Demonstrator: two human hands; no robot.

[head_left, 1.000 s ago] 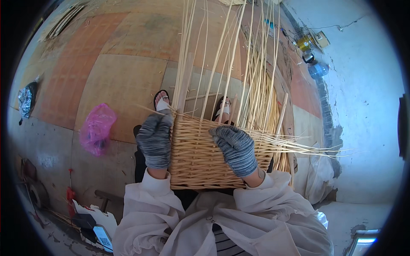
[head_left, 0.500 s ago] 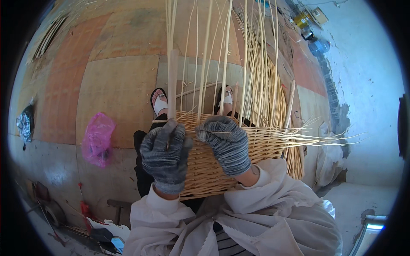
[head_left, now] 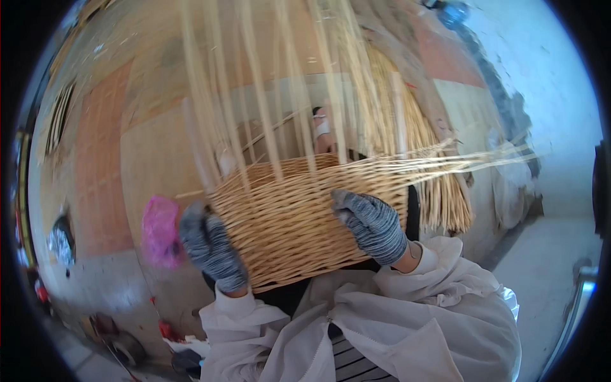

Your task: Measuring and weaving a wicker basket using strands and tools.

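Note:
A half-woven wicker basket (head_left: 302, 223) rests tilted across my lap, its pale upright stakes rising blurred from the rim. My left hand (head_left: 213, 248), in a grey knitted glove, is closed at the basket's left corner, beside a thicker stake (head_left: 198, 149). Against the front wall, right of the middle, my gloved right hand (head_left: 372, 226) has its fingers curled together; whatever they may pinch is hidden. Loose ends of weaving rods (head_left: 471, 158) stick out past the basket's right side.
Behind the basket on the right lies a large bundle of wicker rods (head_left: 439, 204). A pink plastic bag (head_left: 160, 230) sits on the floor by my left hand. A white wall (head_left: 547, 95) bounds the right side; dark sticks (head_left: 60, 118) lie far left.
The basket has turned and tilted, bringing more of its front wall into view. My left hand has moved left and down to the corner; my right hand has shifted right and slightly down.

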